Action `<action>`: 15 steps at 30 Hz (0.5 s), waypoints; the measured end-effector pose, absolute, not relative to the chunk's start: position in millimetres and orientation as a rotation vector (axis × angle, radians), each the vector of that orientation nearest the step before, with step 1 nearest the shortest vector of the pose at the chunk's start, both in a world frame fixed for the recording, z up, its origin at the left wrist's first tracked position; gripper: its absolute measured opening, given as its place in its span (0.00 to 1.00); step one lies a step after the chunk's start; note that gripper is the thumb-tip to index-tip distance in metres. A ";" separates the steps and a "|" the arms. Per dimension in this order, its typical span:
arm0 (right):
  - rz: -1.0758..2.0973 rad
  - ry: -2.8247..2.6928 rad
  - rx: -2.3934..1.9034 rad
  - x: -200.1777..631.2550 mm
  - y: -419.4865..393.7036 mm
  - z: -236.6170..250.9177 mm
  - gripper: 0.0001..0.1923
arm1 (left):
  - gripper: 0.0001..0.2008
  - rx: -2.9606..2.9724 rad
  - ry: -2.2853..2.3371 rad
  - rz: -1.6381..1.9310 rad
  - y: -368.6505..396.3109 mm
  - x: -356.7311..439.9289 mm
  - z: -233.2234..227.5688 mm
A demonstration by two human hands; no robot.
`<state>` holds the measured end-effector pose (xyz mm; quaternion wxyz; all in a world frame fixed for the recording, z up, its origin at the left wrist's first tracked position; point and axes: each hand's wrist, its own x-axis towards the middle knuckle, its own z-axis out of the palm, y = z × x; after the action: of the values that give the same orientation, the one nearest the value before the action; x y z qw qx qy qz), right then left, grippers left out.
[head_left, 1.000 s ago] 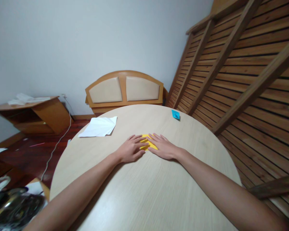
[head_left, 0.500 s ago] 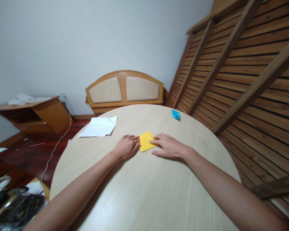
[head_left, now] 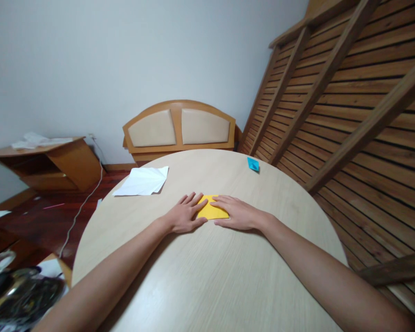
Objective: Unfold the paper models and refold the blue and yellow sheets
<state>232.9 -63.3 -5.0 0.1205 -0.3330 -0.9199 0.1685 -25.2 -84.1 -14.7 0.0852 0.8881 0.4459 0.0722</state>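
Note:
A folded yellow paper [head_left: 213, 212] lies flat near the middle of the round light wooden table [head_left: 207, 276]. My left hand [head_left: 186, 216] rests flat on the table with its fingertips on the paper's left edge. From the other side my right hand [head_left: 238, 214] lies flat too, fingers pressing the paper's right and far edge. Both hands have their fingers spread and extended. Parts of the paper are hidden under the fingers.
Several white sheets [head_left: 142, 181] lie at the table's far left edge. A small blue folded paper [head_left: 252, 164] sits at the far right. Behind the table stands a padded headboard [head_left: 179, 128]; slatted wooden panels [head_left: 349, 101] lean at right. A low shelf [head_left: 44, 161] stands at left.
The hands, apart at the paper's sides half a second ago, have come back together over it. The yellow paper now shows a flatter, wider shape.

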 end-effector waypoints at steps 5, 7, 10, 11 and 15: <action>0.414 -2.690 -0.958 232.8 -64.2 0.1 0.34 | 0.32 2.730 1.320 0.334 -86.9 -20.1 -13.8; 0.374 -2.693 -0.958 233.4 -65.1 1.6 0.32 | 0.25 2.790 1.170 0.392 -88.1 -17.7 -8.7; 0.355 -2.687 -0.981 234.6 -66.6 3.6 0.31 | 0.20 2.838 0.972 0.408 -88.2 -14.9 -1.7; 0.358 -2.685 -0.992 235.0 -67.3 4.5 0.32 | 0.19 2.844 0.951 0.405 -87.6 -14.5 -0.7; 0.347 -2.708 -1.011 235.9 -70.4 9.0 0.34 | 0.20 2.839 1.024 0.384 -83.4 -16.5 -4.7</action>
<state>235.9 -70.4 9.0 0.1149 -0.3451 -0.9240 0.1185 -16.5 -83.4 -4.7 0.0496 0.9320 0.3361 0.1262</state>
